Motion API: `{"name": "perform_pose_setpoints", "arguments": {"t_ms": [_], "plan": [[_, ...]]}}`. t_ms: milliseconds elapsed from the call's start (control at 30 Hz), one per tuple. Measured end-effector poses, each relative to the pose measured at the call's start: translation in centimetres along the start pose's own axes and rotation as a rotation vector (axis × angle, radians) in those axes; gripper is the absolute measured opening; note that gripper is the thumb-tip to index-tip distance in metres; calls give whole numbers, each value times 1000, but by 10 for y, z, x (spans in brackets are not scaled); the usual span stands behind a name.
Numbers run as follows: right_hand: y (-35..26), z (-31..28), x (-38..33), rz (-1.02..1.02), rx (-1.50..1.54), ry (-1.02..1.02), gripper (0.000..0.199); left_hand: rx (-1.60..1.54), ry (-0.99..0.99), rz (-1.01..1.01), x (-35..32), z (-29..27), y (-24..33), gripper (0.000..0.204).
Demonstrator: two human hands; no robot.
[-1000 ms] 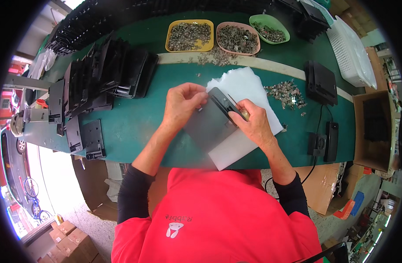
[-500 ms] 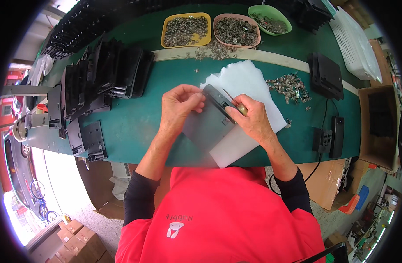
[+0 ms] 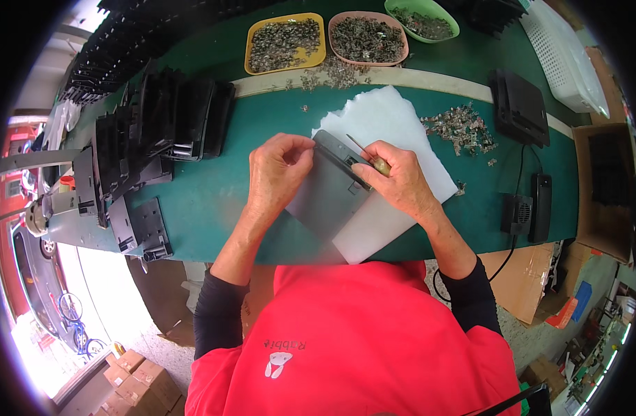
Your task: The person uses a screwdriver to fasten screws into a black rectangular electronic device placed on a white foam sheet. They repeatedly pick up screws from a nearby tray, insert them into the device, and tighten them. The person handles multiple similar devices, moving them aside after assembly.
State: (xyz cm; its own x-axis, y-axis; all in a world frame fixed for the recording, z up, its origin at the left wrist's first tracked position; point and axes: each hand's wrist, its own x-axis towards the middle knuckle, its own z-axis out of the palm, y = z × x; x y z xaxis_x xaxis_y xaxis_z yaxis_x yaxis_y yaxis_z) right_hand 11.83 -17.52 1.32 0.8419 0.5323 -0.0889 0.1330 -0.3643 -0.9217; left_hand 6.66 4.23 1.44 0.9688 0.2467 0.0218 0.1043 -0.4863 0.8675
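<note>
From your head camera, the flat grey rectangular plastic panel lies tilted on the white foam sheet near the front edge of the green tabletop. Your left hand has its fingers closed, pinching the panel's upper left corner. Your right hand is clamped on a thin metal tool with a yellowish handle, its tip over the panel's dark top strip. A loose pile of small metal parts sits just beside the foam's right edge. Yellow, pink and green trays of such parts line the far edge.
</note>
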Motion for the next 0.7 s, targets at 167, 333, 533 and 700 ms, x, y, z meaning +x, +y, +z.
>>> {"name": "perform_pose_setpoints", "arguments": {"t_ms": [167,333,533,700], "plan": [[3,1,1,-9,37,13,17,30,45,116,2,6,2,15],[4,2,2,-26,22,30,20,127,96,186,2,12,8,13],[12,6,3,-66,17,44,24,313,146,274,-1,23,9,15],[7,5,1,-66,76,54,25,468,137,318,-3,28,11,17]]}}
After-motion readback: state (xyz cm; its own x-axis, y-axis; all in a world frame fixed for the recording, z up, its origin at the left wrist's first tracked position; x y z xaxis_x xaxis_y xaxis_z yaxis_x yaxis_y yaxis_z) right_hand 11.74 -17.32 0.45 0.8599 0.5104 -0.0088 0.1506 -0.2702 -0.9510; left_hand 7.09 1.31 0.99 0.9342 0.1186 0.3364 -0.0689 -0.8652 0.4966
